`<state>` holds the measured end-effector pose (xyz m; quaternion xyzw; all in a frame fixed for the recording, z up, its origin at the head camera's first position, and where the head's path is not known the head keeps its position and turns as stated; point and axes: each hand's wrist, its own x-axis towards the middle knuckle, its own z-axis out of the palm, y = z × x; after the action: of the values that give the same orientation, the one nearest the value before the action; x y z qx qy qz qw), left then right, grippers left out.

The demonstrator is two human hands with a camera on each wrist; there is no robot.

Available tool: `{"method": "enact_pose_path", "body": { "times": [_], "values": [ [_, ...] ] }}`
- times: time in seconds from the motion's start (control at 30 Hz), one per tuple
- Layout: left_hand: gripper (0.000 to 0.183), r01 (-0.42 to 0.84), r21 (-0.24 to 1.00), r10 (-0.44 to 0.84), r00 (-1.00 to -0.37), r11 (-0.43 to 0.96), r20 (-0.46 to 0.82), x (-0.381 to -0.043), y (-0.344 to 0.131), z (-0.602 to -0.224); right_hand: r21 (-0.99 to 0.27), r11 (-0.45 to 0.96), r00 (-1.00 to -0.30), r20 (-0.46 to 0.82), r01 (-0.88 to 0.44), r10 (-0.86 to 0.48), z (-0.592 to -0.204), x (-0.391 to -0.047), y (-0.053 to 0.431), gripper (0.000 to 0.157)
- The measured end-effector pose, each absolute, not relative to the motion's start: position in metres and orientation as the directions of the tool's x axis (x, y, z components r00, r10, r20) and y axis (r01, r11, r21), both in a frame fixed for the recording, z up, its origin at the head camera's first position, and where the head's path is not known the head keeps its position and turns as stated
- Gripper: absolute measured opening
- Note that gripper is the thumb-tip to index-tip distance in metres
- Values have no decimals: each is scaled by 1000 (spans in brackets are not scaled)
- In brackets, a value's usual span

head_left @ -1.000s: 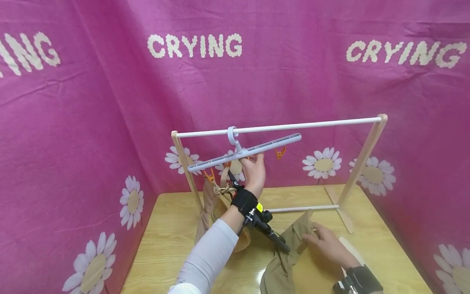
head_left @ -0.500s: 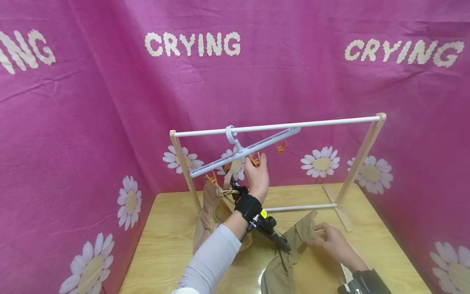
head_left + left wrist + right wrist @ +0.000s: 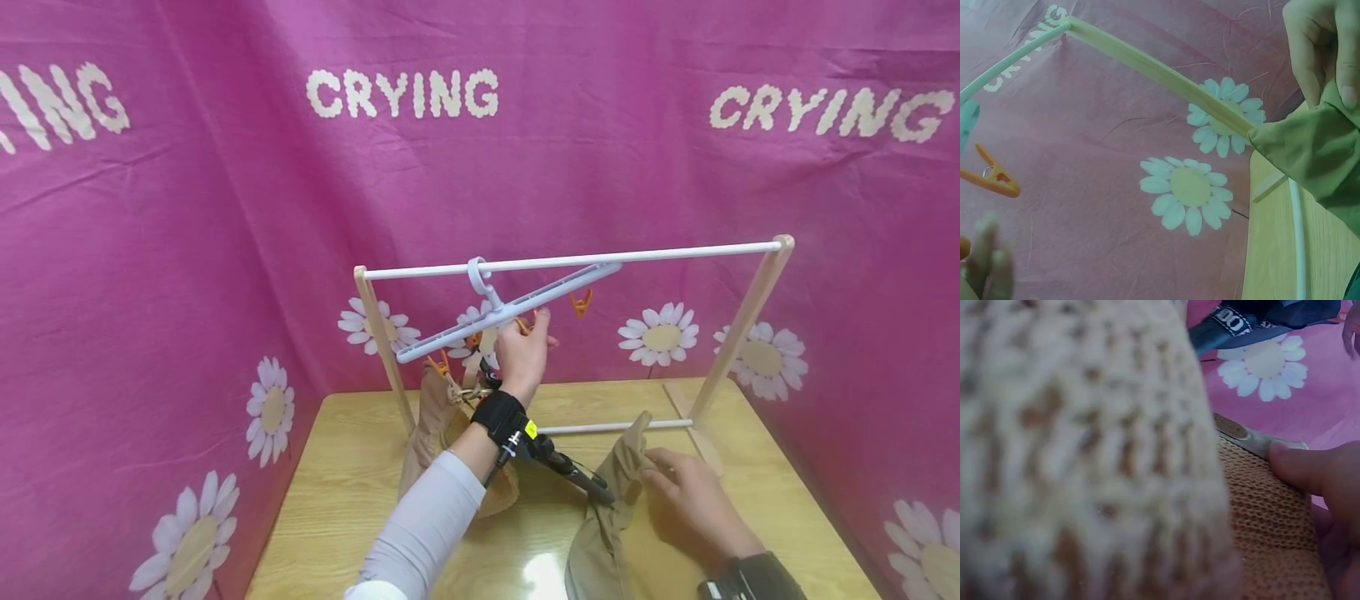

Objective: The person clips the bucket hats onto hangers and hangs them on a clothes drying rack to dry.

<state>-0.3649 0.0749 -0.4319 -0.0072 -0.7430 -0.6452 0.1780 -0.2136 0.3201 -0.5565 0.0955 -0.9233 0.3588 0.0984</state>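
A pale blue hanger (image 3: 517,310) hangs tilted from the rack's white rod, its left end lower. Under its middle my left hand (image 3: 522,362) pinches an orange clip (image 3: 523,327). Another orange clip (image 3: 581,302) dangles to the right, holding nothing. On the left, two clips hold a tan cloth item (image 3: 427,425) with a woven part and knotted cord. My right hand (image 3: 693,504) grips the upper edge of a khaki cloth item (image 3: 618,475), lower right. The right wrist view shows its coarse woven side (image 3: 1266,506) and a small brown label (image 3: 1230,427) near my thumb.
The small rack has wooden side posts (image 3: 742,329) and a white lower bar (image 3: 652,425). It stands on a light wood table (image 3: 315,492). Pink curtains (image 3: 570,183) with daisies surround it. A black camera mount (image 3: 570,471) juts from my left wrist toward the khaki cloth.
My left fingers have moved from beneath the hanger bar onto the middle clip. The hanger tilts more steeply. My right hand has brought the khaki cloth slightly up and to the right.
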Motion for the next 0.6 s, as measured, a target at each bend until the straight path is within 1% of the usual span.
{"method": "enact_pose_path", "body": {
  "times": [0.03, 0.1, 0.23, 0.33, 0.37, 0.43, 0.6],
  "values": [
    [43, 231, 957, -204, -942, 177, 265, -364, 74, -430, -620, 738, -957, 265, -265, -122, -554, -214, 321, 16],
    [44, 205, 960, -177, -955, 192, 239, -364, 73, -428, -570, 764, -943, 298, -303, -151, -547, -214, 322, 16],
    [54, 138, 961, -138, -975, 238, 174, -365, 71, -425, -420, 806, -876, 422, -417, -234, -534, -215, 328, 26],
    [59, 114, 951, -116, -981, 289, 153, -367, 68, -423, -333, 816, -825, 492, -473, -278, -523, -215, 334, 33],
    [59, 109, 946, -109, -983, 306, 148, -367, 67, -422, -319, 816, -818, 497, -481, -288, -519, -215, 335, 35],
    [58, 103, 938, -99, -985, 331, 143, -367, 65, -421, -329, 810, -824, 482, -486, -298, -511, -213, 337, 38],
    [59, 78, 943, -58, -993, 325, 102, -364, 62, -419, -357, 795, -840, 439, -489, -319, -494, -212, 332, 36]
  ]
}}
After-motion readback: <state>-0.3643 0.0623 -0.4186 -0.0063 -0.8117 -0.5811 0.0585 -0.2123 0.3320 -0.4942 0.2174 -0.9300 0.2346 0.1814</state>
